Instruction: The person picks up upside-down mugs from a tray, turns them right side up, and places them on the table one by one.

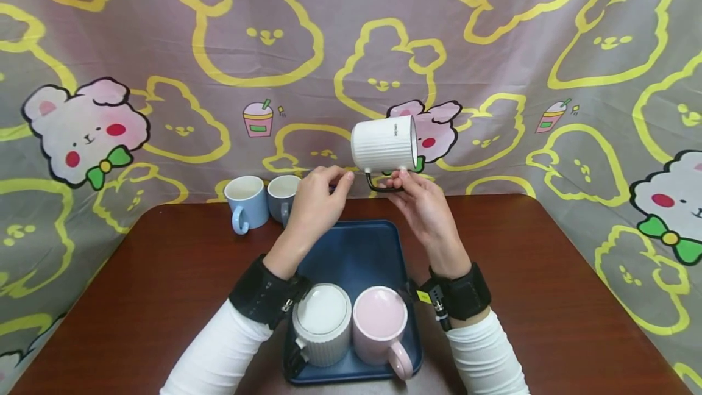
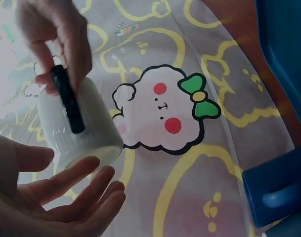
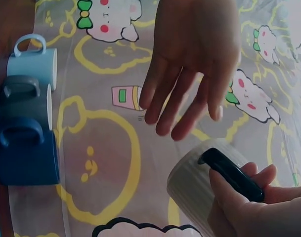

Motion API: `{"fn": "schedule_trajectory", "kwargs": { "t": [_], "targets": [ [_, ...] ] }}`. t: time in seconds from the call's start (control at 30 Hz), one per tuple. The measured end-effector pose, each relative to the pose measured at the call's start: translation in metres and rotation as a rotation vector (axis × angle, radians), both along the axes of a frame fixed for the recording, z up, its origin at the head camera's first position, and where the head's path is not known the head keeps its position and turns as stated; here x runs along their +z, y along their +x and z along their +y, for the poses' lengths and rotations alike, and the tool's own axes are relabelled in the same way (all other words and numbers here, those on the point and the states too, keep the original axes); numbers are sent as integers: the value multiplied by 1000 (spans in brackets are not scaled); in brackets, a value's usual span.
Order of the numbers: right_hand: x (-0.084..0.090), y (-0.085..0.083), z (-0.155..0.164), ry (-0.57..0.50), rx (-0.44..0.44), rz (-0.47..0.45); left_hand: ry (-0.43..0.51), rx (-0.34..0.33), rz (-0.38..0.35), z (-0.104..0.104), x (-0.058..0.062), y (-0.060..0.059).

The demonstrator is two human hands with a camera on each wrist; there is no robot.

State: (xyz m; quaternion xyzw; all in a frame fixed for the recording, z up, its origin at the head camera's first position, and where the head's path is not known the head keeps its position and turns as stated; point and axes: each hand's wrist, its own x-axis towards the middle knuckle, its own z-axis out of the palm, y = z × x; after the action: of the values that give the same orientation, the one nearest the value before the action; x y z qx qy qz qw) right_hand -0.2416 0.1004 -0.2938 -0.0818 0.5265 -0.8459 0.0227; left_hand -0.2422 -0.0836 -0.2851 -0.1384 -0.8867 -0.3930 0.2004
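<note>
Centrally, above the blue tray, a white ribbed mug is held on its side by its black handle in the right hand. The left hand is kept open just beside it, fingers relaxed.

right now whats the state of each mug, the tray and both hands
white ribbed mug: lifted, on its side, handle down
right hand: pinches its black handle
left hand: open beside it, not gripping
grey ribbed mug: upside down on tray
pink mug: upside down on tray
light blue mug: upright on table
blue tray: flat on table
</note>
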Motion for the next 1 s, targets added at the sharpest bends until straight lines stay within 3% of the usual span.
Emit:
{"fn": "schedule_trajectory", "kwargs": {
  "t": [0.37, 0.7, 1.0],
  "targets": [
    [-5, -6, 1, 34, -45, 39, -20, 9, 35, -23, -5, -3],
    [-13, -15, -2, 79, -116, 36, -139, 11, 11, -39, -33, -5],
    [-22, -24, -5, 126, -145, 6, -165, 9, -2, -45, -56, -6]
  ]
}}
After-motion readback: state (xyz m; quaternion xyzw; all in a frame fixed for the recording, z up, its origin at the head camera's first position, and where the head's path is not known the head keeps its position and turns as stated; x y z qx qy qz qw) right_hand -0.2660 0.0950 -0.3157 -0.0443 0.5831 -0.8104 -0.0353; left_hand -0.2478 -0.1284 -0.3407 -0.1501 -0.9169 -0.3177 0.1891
